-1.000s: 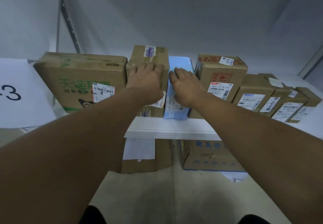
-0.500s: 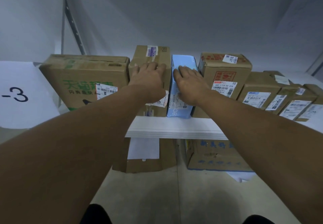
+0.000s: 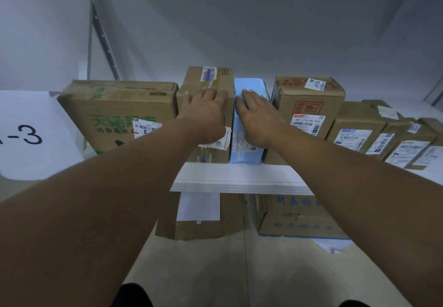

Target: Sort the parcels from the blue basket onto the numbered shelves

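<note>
A light blue parcel (image 3: 249, 84) stands on edge on the white shelf (image 3: 239, 177), wedged between two brown boxes. My right hand (image 3: 256, 117) lies flat on its front and top with straight fingers. My left hand (image 3: 203, 112) presses flat against the tall brown box (image 3: 215, 76) just left of the blue parcel. A paper sign reading "-3" (image 3: 31, 134) hangs at the left. The blue basket is out of view.
A large brown box with green print (image 3: 115, 108) stands at the left of the row. To the right are a box with red print (image 3: 309, 100) and several smaller labelled boxes (image 3: 354, 129). Below the shelf, two cartons (image 3: 299, 218) sit on the floor.
Both hands have pushed further in along the tops of the boxes, and the blue parcel has slid deeper into the gap. The view has shifted slightly left.
</note>
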